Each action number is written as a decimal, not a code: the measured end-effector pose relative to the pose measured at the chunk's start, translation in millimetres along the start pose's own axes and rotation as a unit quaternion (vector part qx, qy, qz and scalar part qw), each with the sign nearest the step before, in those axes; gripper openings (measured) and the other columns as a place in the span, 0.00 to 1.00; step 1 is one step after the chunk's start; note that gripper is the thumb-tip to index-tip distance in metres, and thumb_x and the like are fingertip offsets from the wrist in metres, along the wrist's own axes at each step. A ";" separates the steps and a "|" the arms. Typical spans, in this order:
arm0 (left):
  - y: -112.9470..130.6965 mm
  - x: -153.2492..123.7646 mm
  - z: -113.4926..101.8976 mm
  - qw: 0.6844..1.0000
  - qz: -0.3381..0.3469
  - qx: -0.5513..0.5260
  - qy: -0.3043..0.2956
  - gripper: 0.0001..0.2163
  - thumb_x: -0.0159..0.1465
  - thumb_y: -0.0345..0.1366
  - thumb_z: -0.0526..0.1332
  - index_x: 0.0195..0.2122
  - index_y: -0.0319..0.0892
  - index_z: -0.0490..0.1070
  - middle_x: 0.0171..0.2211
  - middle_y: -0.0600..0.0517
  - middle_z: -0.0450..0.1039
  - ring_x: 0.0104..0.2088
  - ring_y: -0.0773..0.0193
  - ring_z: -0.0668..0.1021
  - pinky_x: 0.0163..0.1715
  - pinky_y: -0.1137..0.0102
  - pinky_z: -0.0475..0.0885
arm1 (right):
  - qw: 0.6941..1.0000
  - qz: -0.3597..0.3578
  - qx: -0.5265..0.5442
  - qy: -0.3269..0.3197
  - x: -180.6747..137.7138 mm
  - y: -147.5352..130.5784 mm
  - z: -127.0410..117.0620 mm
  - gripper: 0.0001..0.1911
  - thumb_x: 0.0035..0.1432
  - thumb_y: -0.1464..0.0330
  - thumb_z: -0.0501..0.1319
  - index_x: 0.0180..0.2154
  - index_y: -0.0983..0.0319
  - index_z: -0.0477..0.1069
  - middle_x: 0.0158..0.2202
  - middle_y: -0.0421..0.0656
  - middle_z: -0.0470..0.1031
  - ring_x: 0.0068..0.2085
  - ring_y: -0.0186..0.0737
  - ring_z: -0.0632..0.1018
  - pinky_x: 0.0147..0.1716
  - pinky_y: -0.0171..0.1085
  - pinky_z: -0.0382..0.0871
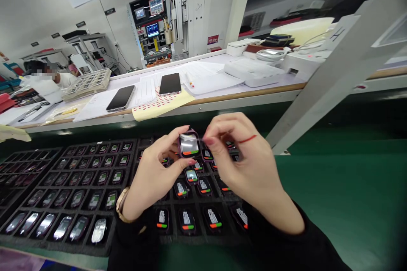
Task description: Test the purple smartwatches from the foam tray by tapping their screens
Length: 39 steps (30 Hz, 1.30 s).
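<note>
My left hand point(155, 173) pinches a small purple-cased smartwatch body point(188, 144) between thumb and fingers, holding it up over a black tray point(178, 228). Its screen carries a film with a red and green strip. My right hand point(244, 165) is closed in a pinch at the watch's right edge, on what looks like the film's tab; a red thread runs round one finger. Under both hands the black tray holds several more watch bodies point(187, 220) with lit screens.
A second black tray point(68, 186) with several watch bodies lies to the left on the green belt point(343, 203). Two dark phones point(121, 98) point(170, 83), papers and a sticker sheet point(160, 103) lie on the bench behind. A white slanted post point(321, 76) rises at right. Another person point(47, 80) sits far left.
</note>
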<state>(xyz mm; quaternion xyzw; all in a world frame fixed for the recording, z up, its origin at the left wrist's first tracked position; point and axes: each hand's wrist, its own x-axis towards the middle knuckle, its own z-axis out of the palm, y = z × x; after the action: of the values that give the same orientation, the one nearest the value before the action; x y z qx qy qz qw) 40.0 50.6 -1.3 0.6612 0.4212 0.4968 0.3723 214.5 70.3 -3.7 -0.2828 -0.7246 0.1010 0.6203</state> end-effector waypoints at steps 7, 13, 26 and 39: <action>-10.5 4.6 -5.9 0.991 0.078 -0.034 0.108 0.25 0.64 0.31 0.67 0.62 0.51 0.68 0.51 0.48 0.75 0.43 0.65 0.80 0.41 0.75 0.79 | 0.972 0.089 0.140 0.168 2.8 -3.8 -5.3 0.04 0.70 0.70 0.63 0.40 0.61 0.69 0.37 0.41 0.80 0.34 0.37 0.82 0.29 0.33 0.82; -10.3 4.2 -19.4 0.972 0.129 0.003 0.197 0.26 0.63 0.34 0.69 0.62 0.49 0.67 0.51 0.47 0.75 0.42 0.66 0.80 0.43 0.76 0.78 | 0.956 0.062 0.153 0.243 6.4 4.4 -9.6 0.08 0.67 0.64 0.67 0.40 0.61 0.74 0.34 0.42 0.79 0.35 0.40 0.83 0.40 0.41 0.82; -8.0 0.4 -22.9 0.973 0.118 0.021 0.197 0.26 0.64 0.38 0.69 0.63 0.49 0.66 0.56 0.46 0.73 0.44 0.64 0.79 0.44 0.74 0.77 | 0.959 0.137 0.097 0.227 4.9 5.0 -10.7 0.22 0.52 0.66 0.76 0.50 0.56 0.81 0.37 0.44 0.81 0.36 0.46 0.82 0.42 0.51 0.79; -4.0 -1.4 -22.1 0.976 0.104 0.000 0.192 0.26 0.64 0.38 0.69 0.63 0.50 0.66 0.55 0.47 0.73 0.45 0.64 0.79 0.45 0.74 0.77 | 0.952 0.187 0.071 0.231 5.9 -9.8 -8.8 0.08 0.54 0.67 0.76 0.37 0.60 0.83 0.34 0.47 0.82 0.33 0.45 0.83 0.35 0.43 0.79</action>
<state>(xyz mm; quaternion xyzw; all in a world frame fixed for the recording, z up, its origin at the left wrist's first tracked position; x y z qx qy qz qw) 17.5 52.4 -0.4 0.5939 0.4137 0.6505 0.2304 219.7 63.5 8.0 -0.3844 -0.4864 0.1981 0.7592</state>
